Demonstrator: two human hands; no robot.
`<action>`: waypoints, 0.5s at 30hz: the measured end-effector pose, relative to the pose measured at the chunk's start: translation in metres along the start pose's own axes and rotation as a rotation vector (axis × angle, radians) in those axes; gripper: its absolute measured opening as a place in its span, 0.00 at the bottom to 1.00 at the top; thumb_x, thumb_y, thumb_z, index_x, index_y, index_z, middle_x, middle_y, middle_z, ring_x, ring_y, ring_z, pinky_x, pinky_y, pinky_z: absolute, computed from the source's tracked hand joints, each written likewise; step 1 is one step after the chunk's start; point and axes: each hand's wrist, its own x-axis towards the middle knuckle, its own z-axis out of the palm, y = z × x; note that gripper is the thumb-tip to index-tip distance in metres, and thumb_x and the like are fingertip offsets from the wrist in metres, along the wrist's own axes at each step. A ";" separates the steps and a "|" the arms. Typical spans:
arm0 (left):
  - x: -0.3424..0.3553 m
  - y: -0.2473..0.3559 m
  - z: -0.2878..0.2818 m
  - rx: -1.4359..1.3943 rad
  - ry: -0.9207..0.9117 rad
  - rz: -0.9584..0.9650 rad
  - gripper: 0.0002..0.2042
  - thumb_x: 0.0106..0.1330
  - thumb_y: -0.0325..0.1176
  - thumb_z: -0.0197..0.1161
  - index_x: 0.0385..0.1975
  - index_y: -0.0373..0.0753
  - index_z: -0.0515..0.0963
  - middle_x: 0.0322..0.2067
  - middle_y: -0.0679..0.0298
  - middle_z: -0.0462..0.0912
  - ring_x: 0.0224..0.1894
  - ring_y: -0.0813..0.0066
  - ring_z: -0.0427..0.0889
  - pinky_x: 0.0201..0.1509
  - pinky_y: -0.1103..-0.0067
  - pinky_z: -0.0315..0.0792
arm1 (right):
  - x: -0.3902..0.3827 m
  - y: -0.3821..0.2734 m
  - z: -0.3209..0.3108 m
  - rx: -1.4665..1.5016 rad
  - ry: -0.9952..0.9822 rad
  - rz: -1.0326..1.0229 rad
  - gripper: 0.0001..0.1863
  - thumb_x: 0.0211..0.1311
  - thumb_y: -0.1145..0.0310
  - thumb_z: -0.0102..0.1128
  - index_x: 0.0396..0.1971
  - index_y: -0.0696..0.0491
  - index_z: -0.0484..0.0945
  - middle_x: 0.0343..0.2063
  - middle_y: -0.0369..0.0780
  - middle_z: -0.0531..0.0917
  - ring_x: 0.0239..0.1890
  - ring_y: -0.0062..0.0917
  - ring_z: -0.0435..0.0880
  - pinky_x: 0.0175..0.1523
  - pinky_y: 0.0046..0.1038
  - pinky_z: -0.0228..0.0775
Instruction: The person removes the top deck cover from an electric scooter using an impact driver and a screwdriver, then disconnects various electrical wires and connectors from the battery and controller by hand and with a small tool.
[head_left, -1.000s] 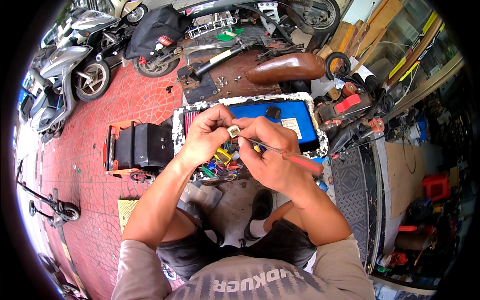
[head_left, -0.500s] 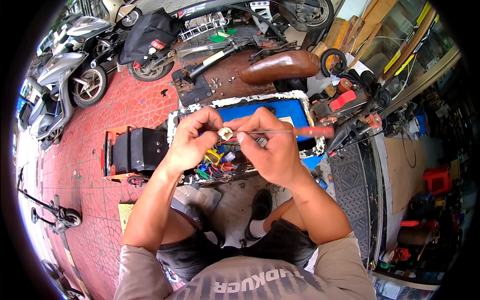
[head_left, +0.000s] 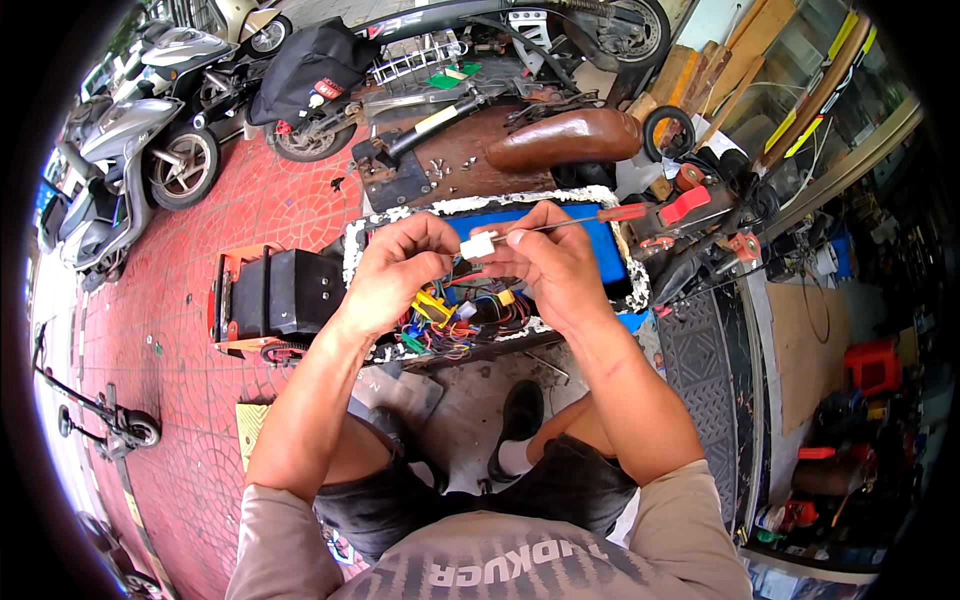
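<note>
My left hand (head_left: 392, 272) is closed, with thumb and fingers pinching a small white plastic wire connector (head_left: 478, 246). My right hand (head_left: 566, 275) grips a thin screwdriver (head_left: 622, 213) by its metal shaft; its red handle sticks out up and to the right. The shaft's tip meets the connector's right end, though whether it is inside I cannot tell. Beneath both hands lies an open box with a rough white foam-like rim (head_left: 640, 285), holding a blue block (head_left: 600, 240). Many coloured wires (head_left: 425, 340) and a yellow connector (head_left: 434, 310) bunch at its near side.
A brown seat (head_left: 565, 138) and loose screws (head_left: 437, 168) lie on a brown board beyond the box. A red-handled floor jack (head_left: 685, 206) stands to the right. An orange-framed black part (head_left: 290, 290) sits on the left. Parked scooters (head_left: 130, 150) line the far left.
The connector has turned so its closed side shows instead of its open end. The screwdriver now tilts, its handle higher. My right hand has shifted slightly right.
</note>
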 end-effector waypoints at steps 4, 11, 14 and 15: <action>-0.001 -0.001 0.003 -0.021 0.028 -0.009 0.09 0.61 0.19 0.59 0.41 0.32 0.79 0.34 0.68 0.81 0.37 0.83 0.76 0.43 0.84 0.69 | 0.002 -0.001 0.003 -0.132 0.022 -0.059 0.01 0.71 0.77 0.55 0.39 0.57 0.73 0.44 0.52 0.87 0.42 0.31 0.91 0.45 0.30 0.87; -0.006 0.006 0.005 0.208 -0.007 -0.045 0.11 0.64 0.19 0.64 0.46 0.32 0.80 0.32 0.74 0.76 0.35 0.86 0.72 0.42 0.85 0.68 | -0.009 -0.009 0.025 -0.334 -0.003 -0.247 0.02 0.70 0.80 0.55 0.39 0.61 0.72 0.42 0.47 0.86 0.43 0.24 0.88 0.49 0.26 0.84; -0.004 0.004 0.001 0.275 -0.014 -0.043 0.11 0.66 0.21 0.65 0.48 0.32 0.80 0.34 0.73 0.80 0.35 0.86 0.74 0.42 0.84 0.70 | -0.006 -0.005 0.021 -0.275 0.023 -0.209 0.02 0.70 0.79 0.55 0.39 0.59 0.72 0.43 0.48 0.86 0.42 0.25 0.89 0.48 0.26 0.84; -0.003 0.003 0.000 0.283 -0.010 -0.035 0.11 0.67 0.22 0.65 0.48 0.31 0.81 0.34 0.73 0.81 0.36 0.86 0.75 0.43 0.84 0.70 | -0.005 -0.004 0.018 -0.245 0.050 -0.180 0.02 0.70 0.78 0.55 0.39 0.59 0.72 0.43 0.48 0.86 0.42 0.26 0.89 0.48 0.27 0.84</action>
